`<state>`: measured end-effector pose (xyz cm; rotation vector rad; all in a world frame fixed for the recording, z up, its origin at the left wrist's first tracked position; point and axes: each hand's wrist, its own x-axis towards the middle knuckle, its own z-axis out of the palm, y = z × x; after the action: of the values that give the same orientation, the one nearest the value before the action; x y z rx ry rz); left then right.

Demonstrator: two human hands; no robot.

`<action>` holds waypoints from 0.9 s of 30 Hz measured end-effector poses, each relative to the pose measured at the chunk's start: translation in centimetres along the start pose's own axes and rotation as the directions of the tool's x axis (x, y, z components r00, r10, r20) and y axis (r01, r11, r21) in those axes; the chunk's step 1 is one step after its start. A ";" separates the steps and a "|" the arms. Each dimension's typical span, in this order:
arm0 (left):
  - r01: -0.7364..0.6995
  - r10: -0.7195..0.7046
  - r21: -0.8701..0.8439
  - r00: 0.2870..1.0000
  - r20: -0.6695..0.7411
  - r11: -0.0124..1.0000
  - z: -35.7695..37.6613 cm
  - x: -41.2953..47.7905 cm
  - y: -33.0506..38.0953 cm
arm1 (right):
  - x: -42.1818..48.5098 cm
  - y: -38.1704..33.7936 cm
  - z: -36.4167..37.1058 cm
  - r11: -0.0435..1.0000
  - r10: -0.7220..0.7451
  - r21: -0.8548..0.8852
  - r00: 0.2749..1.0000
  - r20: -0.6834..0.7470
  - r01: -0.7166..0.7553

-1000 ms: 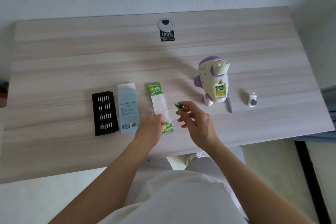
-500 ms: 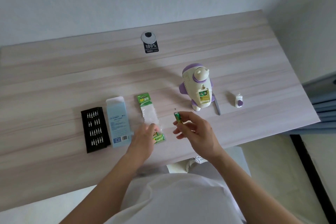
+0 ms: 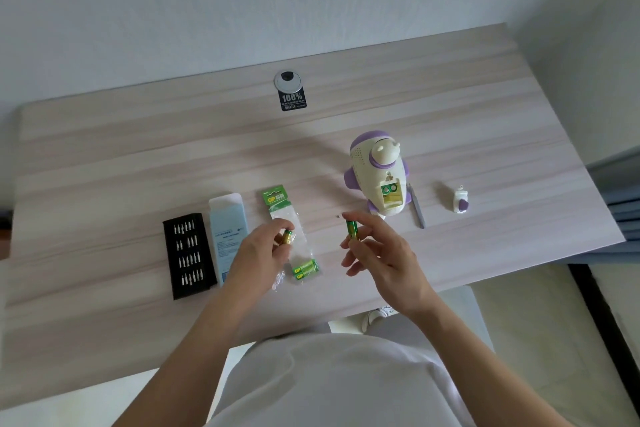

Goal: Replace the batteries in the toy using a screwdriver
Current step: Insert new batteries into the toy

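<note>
Toy [image 3: 379,173], white and purple, standing right of centre on the tabletop [image 3: 104,156], battery bay [image 3: 391,194] lying open toward the person.

Left to right: black bit tray [image 3: 188,255], blue box [image 3: 227,236] and battery pack [image 3: 292,236] are lying side by side. The left hand [image 3: 258,260] is pinching one battery [image 3: 287,237] in curled fingers over the pack. The right hand [image 3: 384,253] is pinching a second battery [image 3: 352,230] upright at its fingertips, between pack and toy. The screwdriver [image 3: 417,210] is lying just right of the toy, with a small white-purple piece [image 3: 460,206] beyond it. Two round ends are showing in the bay, whether cells or contacts I cannot tell. Judged next: seating the cells, which probably calls for matching each end to the bay's markings and steadying the toy.
</note>
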<state>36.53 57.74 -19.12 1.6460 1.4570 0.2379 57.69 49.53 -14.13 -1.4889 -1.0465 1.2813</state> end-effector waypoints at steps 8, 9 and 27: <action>0.013 -0.023 -0.336 0.999 -0.027 0.942 0.3 0.1 6.1 | 0.2 -1.2 -2.6 0.998 -0.003 0.063 0.998 -0.070 0.008; 0.008 -0.022 -0.364 0.999 -0.033 0.932 0.4 0.0 6.7 | 0.3 -1.3 -3.0 0.998 0.005 0.066 0.994 -0.105 0.002; -0.088 -0.069 -0.583 0.968 -0.242 0.808 7.2 -1.0 16.3 | 4.0 -0.9 -14.4 0.994 -0.108 0.015 0.989 -0.103 0.110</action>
<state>52.30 54.91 -11.31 1.1311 1.3680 0.8501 72.37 52.19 -13.16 -1.4461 -1.0299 1.1245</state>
